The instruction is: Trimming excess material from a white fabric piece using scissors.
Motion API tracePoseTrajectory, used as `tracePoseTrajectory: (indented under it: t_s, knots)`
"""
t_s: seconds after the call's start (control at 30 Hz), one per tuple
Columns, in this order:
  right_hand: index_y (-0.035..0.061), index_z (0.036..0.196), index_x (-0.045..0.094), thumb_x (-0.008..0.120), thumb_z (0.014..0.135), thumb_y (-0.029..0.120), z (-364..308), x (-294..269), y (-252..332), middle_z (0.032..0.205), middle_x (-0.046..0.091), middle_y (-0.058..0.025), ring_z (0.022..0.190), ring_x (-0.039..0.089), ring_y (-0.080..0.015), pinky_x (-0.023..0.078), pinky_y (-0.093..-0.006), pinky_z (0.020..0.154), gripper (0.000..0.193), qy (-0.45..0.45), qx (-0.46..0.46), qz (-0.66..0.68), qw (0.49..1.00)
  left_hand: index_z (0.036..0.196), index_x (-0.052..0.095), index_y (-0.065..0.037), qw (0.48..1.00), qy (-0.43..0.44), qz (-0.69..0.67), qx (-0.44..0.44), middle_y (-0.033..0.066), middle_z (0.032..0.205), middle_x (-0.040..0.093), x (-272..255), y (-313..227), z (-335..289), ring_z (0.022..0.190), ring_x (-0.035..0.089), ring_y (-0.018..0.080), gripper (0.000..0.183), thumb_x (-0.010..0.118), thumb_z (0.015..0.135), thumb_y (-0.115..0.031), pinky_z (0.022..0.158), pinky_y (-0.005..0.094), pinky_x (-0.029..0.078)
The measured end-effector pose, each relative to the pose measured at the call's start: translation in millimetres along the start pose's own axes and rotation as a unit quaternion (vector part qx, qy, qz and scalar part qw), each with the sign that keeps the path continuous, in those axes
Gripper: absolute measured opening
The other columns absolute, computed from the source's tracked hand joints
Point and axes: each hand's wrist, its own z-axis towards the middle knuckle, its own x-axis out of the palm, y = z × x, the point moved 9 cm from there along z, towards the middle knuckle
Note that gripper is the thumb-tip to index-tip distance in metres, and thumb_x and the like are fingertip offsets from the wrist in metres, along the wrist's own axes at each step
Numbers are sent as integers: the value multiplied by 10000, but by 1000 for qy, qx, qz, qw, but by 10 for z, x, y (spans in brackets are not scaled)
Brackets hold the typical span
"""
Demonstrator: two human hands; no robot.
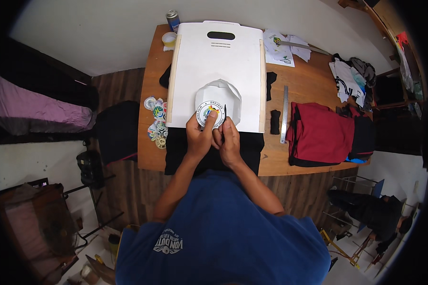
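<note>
My left hand (199,137) is closed on a round printed emblem (206,114), with the thumb lying across its face. Close beside it, my right hand (229,145) is closed round a slim dark pointed tool (225,112) whose tip points away from me; its exact kind is unclear. Both hands are over the near edge of a large white board (214,64) with an oval slot at its far end. A sheet of white paper (233,102) with an uneven cut edge lies just beyond the emblem. Black cloth (214,149) hangs out from under the board.
Several round emblems (159,114) are piled left of the board. To the right lie a metal ruler (284,114), a small black roll (275,122) and folded red cloth (321,135). A spray can (173,20) and a tub (169,39) stand at the wooden table's (276,154) far left.
</note>
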Motion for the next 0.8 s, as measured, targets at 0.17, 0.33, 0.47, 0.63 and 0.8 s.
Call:
tracePoseTrajectory:
  t_s: [0.17, 0.33, 0.47, 0.63, 0.8]
  knots:
    - [112, 823, 383, 307, 1009, 407, 32, -27, 17, 562, 325, 25, 446, 262, -57, 244, -205, 410, 357, -11, -6, -2, 1000, 906, 615, 19, 1000, -7, 6, 6, 36, 756, 631, -1, -1, 28, 637, 554, 54, 194, 581, 922, -171, 524, 197, 439]
    - [105, 815, 378, 309, 1016, 393, 46, -26, -7, 557, 299, 24, 452, 245, -61, 258, -214, 418, 358, 6, 4, 9, 1000, 901, 609, 14, 1000, -13, -4, -4, 34, 740, 623, 9, -52, 41, 605, 548, 59, 193, 574, 926, -174, 495, 188, 426]
    - [103, 815, 380, 318, 1015, 392, 51, -6, -12, 555, 305, 22, 451, 249, -64, 255, -216, 418, 357, 12, 5, -4, 1000, 904, 610, 16, 1000, -7, -1, -4, 37, 747, 627, -6, -26, 48, 620, 550, 58, 195, 573, 927, -173, 512, 195, 434]
    - [104, 813, 379, 320, 1015, 392, 50, 2, -4, 554, 312, 19, 450, 255, -67, 250, -217, 417, 357, 7, 7, -18, 1000, 915, 615, 18, 1000, -13, 8, -6, 38, 768, 635, -15, -12, 37, 663, 552, 60, 197, 573, 929, -174, 548, 210, 447]
    - [104, 806, 373, 316, 1017, 386, 46, -13, -16, 553, 299, 23, 453, 249, -65, 255, -215, 420, 357, -2, 1, -5, 1000, 941, 606, 14, 1000, -9, 24, -16, 37, 821, 628, -15, 4, 20, 728, 557, 61, 192, 555, 938, -172, 622, 213, 448]
